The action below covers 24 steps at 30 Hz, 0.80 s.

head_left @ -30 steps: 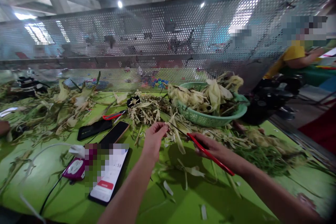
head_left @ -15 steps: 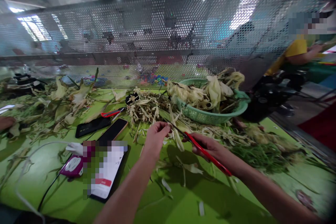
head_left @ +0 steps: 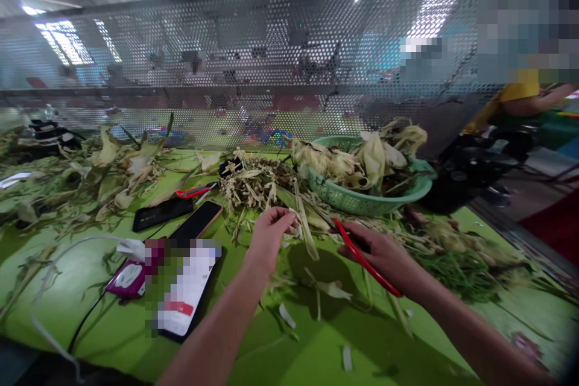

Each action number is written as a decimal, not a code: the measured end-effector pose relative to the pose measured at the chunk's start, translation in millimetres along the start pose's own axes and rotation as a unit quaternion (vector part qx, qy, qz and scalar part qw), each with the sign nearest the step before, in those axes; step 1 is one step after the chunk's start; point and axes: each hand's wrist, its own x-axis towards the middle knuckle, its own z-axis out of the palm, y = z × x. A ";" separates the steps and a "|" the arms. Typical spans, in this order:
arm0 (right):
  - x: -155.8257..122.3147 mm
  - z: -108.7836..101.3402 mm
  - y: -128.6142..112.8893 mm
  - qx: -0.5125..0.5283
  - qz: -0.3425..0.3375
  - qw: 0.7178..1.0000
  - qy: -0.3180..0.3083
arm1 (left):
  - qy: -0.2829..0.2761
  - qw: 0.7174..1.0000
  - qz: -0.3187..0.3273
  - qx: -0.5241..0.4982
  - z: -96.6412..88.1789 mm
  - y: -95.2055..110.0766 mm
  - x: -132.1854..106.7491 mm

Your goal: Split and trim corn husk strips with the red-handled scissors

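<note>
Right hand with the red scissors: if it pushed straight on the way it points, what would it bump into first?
Most likely the pale husk strip pinched in the left hand; the right hand aims its red scissors at it. Depth is hard to judge.

Table point(head_left: 316, 350): 1, green | hands: 2, left hand point(head_left: 269, 235), right hand point(head_left: 384, 253) | red-handled scissors: 2, held scissors point(head_left: 362, 256), spare scissors point(head_left: 194, 192) | husk strip point(head_left: 307, 235): 1 in the left grip | phones: 3, black phone point(head_left: 161, 213), orange-edged phone point(head_left: 198, 223), lit phone point(head_left: 187, 292) | green basket point(head_left: 371, 199): 1 | purple charger point(head_left: 129, 280): 1 | perforated screen point(head_left: 271, 60): 1 | loose husks: beyond counting
</note>
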 end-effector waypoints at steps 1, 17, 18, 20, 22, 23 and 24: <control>0.5 -1.7 6.7 -0.051 -0.002 0.999 0.019 | 0.000 1.000 0.002 -0.003 -0.1 0.3 0.1; 19.1 9.7 -52.2 0.002 -0.099 0.988 0.121 | -0.021 0.999 -0.018 -0.018 4.0 -10.5 -4.0; 22.3 14.4 -54.8 0.016 -0.095 0.988 0.121 | -0.021 0.999 -0.020 -0.027 4.7 -10.6 -4.6; 27.5 22.9 -57.2 0.034 -0.094 0.986 0.130 | -0.018 0.998 -0.022 -0.047 6.0 -10.1 -5.4; 30.9 29.5 -57.3 0.046 -0.099 0.983 0.146 | -0.019 0.998 -0.023 -0.061 7.0 -8.8 -5.9; 31.9 32.0 -57.1 0.050 -0.103 0.981 0.154 | -0.018 0.997 -0.022 -0.065 7.3 -8.1 -6.1; 32.6 33.9 -56.9 0.052 -0.107 0.980 0.162 | -0.016 0.997 -0.021 -0.066 7.5 -7.5 -6.4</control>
